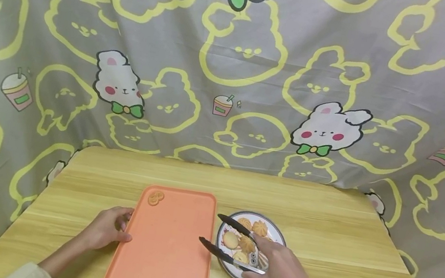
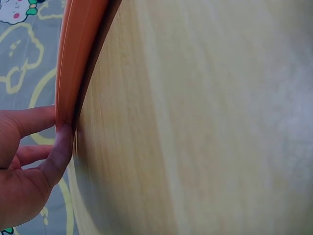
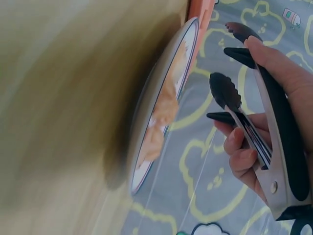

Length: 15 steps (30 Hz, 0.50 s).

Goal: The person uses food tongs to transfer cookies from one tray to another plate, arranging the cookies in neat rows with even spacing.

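Observation:
My left hand [image 1: 107, 227] is at the left edge of an orange rectangular tray [image 1: 171, 249], its thumb and fingers holding the rim [image 2: 73, 83]. One pretzel-shaped cookie [image 1: 155, 198] lies in the tray's far left corner. With my right hand [image 1: 286, 272] I grip a pair of kitchen tongs [image 3: 279, 147] that have black scalloped tips. Their arms are spread, with nothing between the tips, above the gap between tray and plate. Beneath them a white plate [image 1: 226, 268] with a dark rim holds several cookies [image 1: 246, 244], partly hidden by the tongs and hand.
Tray and plate stand side by side on a light wooden table [image 1: 343, 240]. A grey curtain [image 1: 251, 104] with yellow animal outlines hangs behind the table and at both sides.

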Available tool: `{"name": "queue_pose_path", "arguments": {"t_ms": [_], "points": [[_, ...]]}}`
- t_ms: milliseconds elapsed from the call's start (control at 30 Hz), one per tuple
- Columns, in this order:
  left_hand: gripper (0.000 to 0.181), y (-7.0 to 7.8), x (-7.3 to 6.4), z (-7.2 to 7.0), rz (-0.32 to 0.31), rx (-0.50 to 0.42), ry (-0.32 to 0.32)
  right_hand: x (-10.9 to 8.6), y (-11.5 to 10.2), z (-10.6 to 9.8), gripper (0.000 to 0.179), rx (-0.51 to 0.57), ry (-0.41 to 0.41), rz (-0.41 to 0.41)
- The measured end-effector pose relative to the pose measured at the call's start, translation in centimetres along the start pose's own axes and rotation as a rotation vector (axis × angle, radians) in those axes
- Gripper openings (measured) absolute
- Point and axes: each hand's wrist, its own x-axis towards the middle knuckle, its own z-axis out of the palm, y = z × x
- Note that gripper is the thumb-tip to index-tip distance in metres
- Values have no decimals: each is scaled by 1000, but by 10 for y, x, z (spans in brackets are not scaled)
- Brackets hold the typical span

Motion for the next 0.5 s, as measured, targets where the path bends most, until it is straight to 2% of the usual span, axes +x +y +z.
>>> {"name": "queue_pose_path", "arguments": {"t_ms": [133, 267, 500], "points": [[75, 0, 1, 0, -2, 2, 3, 16, -11, 7, 79, 6, 12, 2], [76, 0, 2, 0, -13, 8, 7, 35, -24, 12, 80, 40, -11, 28], [77, 1, 1, 0, -17, 3, -3, 70, -46, 28, 88, 91, -110, 55]]}}
